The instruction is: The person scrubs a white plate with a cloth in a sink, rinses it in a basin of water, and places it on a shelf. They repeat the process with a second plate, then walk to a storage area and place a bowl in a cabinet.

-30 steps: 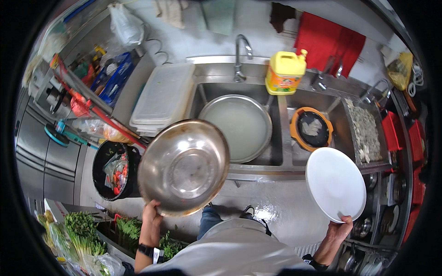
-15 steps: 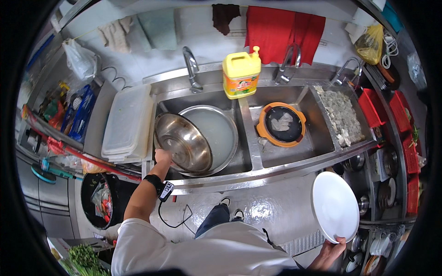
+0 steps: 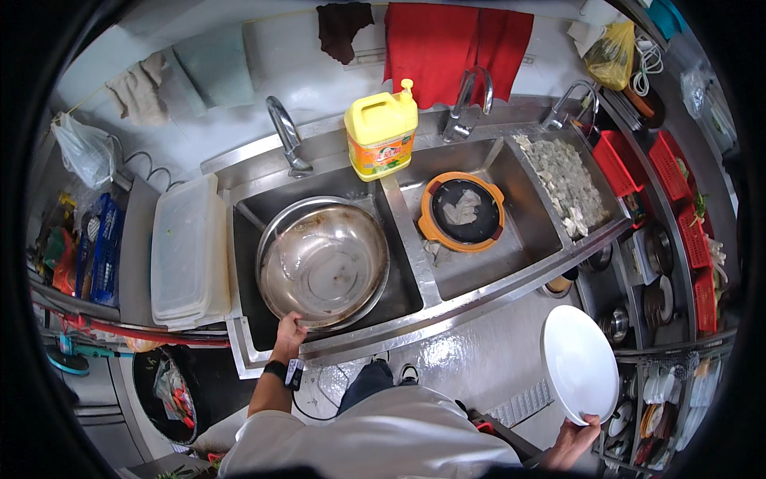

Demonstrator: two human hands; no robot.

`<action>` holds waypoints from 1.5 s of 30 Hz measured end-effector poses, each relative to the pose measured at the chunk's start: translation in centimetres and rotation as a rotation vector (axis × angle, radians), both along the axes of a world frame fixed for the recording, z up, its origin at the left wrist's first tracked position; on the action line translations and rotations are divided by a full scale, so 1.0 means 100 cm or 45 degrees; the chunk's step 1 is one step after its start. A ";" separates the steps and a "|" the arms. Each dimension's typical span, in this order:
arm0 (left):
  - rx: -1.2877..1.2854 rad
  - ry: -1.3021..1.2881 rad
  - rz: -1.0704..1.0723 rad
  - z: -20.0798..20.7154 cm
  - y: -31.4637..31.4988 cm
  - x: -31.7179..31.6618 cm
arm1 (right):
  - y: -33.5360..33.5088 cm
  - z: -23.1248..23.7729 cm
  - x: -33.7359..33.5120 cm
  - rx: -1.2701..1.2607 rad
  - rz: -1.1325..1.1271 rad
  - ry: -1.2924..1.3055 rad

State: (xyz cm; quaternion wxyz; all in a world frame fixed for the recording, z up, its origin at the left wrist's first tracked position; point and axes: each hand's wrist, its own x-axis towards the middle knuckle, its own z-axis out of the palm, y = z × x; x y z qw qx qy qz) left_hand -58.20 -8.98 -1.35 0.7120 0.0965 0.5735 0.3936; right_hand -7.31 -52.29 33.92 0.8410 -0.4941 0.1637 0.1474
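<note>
My left hand (image 3: 289, 334) is closed on the near rim of a wide stainless steel basin (image 3: 323, 263) in the left sink. That basin lies nearly level over another steel basin (image 3: 378, 300), of which little more than the rim shows; its inside is covered. Off to the right, over the floor, my right hand (image 3: 576, 441) grips the lower edge of a large white oval dish (image 3: 580, 366), held tilted up. In the middle sink sits an orange-rimmed pot (image 3: 431, 230) with a dark inside and a greyish cloth-like piece (image 3: 463, 207).
A yellow detergent jug (image 3: 380, 136) stands behind the divider between the sinks. Faucets (image 3: 285, 136) rise along the back. Left of the sinks are a lidded plastic box (image 3: 187, 251) and a black bin (image 3: 166, 399). Racks with red baskets (image 3: 614, 164) and dishes line the right.
My left hand has brought the tilted basin over and down, covering the basin with cloudy water. My right hand keeps hold of the dish. The whole view has shifted somewhat.
</note>
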 end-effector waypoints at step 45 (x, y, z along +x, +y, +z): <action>1.871 1.934 -1.436 0.301 -0.035 0.620 | -0.185 -0.057 0.210 -0.025 -0.754 0.092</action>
